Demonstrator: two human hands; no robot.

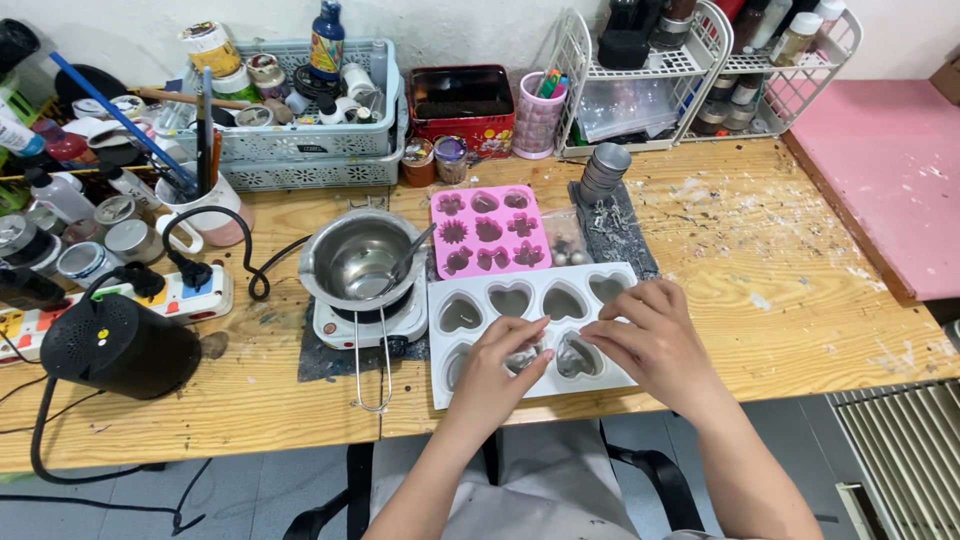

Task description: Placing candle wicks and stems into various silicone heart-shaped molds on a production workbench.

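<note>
Both your hands, left hand (497, 368) and right hand (652, 340), rest fingers-down, apart, on the white heart mould (530, 300); pink mould (488, 230) at twelve o'clock, steel pot (360, 262) at ten.

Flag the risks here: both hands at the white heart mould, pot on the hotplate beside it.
1. The left hand works close to the metal pot on the small hotplate; its long wire handle could be knocked, perhaps tipping the pot.
2. The white heart mould lies near the table edge and could slide off.
</note>
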